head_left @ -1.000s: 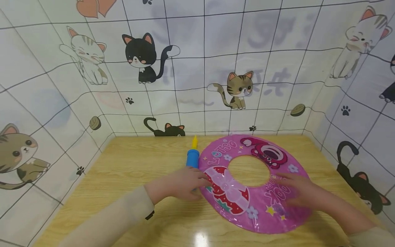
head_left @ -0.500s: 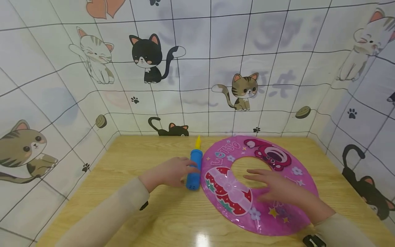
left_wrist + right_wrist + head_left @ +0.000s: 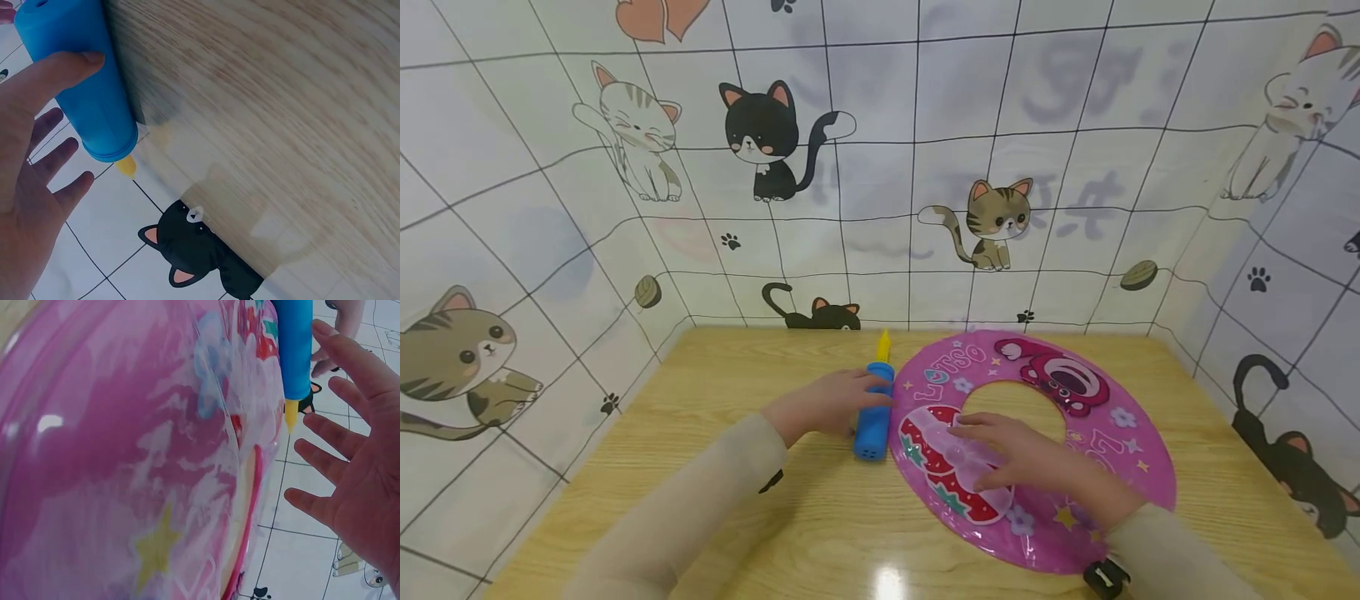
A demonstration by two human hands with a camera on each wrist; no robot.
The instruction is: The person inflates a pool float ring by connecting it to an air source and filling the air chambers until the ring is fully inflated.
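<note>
Pump (image 3: 872,429), blue-barrelled with a yellow nozzle (image 3: 883,346), is lying on its side on the wooden table (image 3: 760,533) in the head view. Its long axis is running away from the person, nozzle towards the printed wall (image 3: 880,192). The left hand (image 3: 827,402) is standing nearer, crossing the barrel from its left side, fingers lying athwart the axis. The right hand (image 3: 1033,454) is hanging over the strawberry print (image 3: 938,458) of the pink ring (image 3: 1033,533), apart from the pump on its right. The ring is resting just beside the pump; contact between the two cannot be determined.

In the left wrist view, the thumb (image 3: 72,69) is overlying the barrel near its holed end, while the visible fingers (image 3: 62,153) are standing spread on the other side. Whether any are pressing cannot be told.

In the right wrist view, the fingers are standing spread and gripping nothing. The pump is showing past the thumb tip, and the ring is filling the left.
</note>
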